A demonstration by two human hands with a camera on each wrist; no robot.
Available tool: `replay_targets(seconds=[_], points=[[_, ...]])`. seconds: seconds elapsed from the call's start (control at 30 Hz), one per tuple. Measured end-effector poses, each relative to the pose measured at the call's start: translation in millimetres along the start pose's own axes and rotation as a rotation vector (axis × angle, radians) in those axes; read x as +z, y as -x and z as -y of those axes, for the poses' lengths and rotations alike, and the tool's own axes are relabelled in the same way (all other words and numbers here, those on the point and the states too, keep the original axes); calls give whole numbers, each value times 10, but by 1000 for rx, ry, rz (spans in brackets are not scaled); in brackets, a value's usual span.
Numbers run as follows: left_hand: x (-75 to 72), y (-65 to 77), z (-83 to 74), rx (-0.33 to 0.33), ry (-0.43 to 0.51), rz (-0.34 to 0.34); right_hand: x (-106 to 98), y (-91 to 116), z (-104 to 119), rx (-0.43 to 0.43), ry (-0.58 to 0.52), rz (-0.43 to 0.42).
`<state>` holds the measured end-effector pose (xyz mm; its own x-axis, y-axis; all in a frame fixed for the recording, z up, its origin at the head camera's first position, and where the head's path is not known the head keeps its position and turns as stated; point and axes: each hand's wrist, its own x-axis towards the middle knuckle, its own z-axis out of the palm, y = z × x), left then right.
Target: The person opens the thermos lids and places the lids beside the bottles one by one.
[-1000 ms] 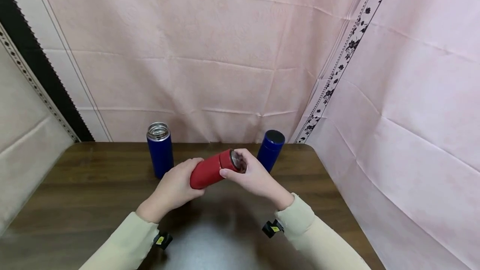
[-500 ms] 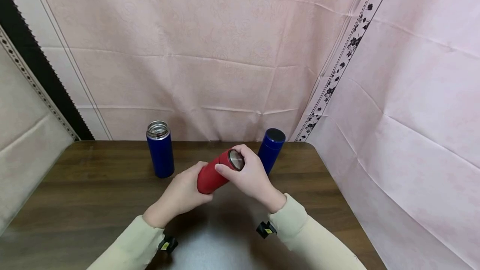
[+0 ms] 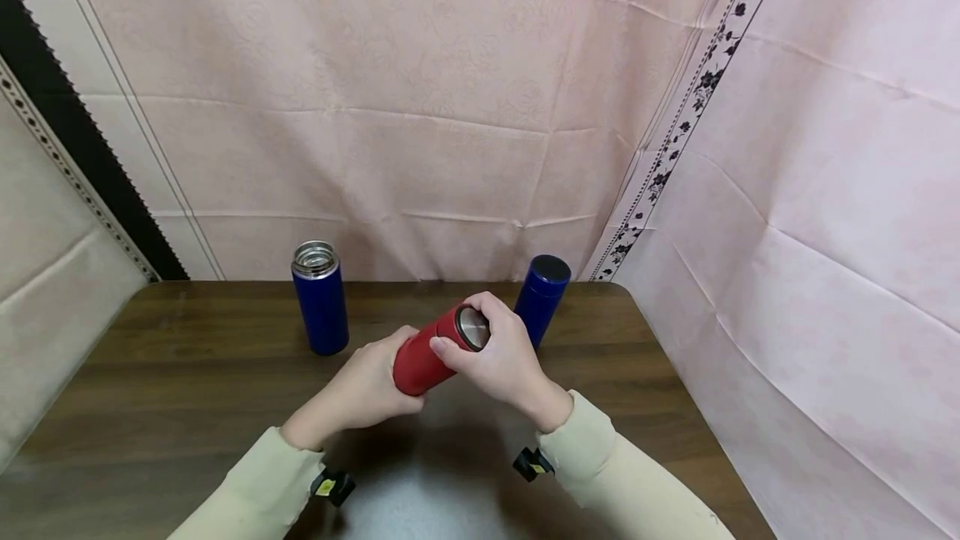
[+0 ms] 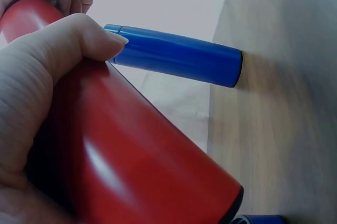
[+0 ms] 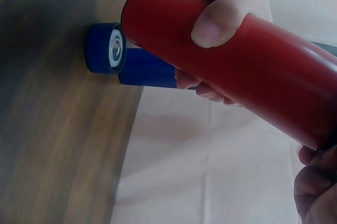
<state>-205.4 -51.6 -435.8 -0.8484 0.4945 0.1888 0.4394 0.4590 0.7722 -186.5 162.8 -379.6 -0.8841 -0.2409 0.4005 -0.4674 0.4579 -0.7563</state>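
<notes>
A red thermos flask (image 3: 423,361) is held tilted above the table, its silver-topped lid (image 3: 474,328) up and to the right. My left hand (image 3: 375,390) grips the flask's body low down, thumb across it in the left wrist view. Around the lid end curl the thumb and fingers of my right hand (image 3: 506,357). A blue thermos flask (image 3: 322,311) without a lid stands upright left of my hands, its steel mouth bare. Behind my right hand is another blue flask (image 3: 542,298), lid on. A loose blue lid (image 5: 105,49) lies on the table, hidden in the head view.
The brown wooden table (image 3: 187,407) has its far edge just behind the blue flasks. Pinkish cloth (image 3: 420,107) hangs behind it and along the sides. Small black cameras (image 3: 333,486) sit at both wrists.
Over the second, the red flask has shifted slightly right and its silver top now faces me more. My right fingers have moved from over the lid's end to its sides.
</notes>
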Motion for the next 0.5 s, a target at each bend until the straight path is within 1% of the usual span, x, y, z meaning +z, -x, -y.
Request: replay_targets(seconds=[0.3, 0.5], points=[[-32, 12, 8, -11, 16, 58, 4, -8, -33, -5, -7, 32], [-73, 20, 14, 5, 30, 102, 8, -10, -29, -14, -2, 47]])
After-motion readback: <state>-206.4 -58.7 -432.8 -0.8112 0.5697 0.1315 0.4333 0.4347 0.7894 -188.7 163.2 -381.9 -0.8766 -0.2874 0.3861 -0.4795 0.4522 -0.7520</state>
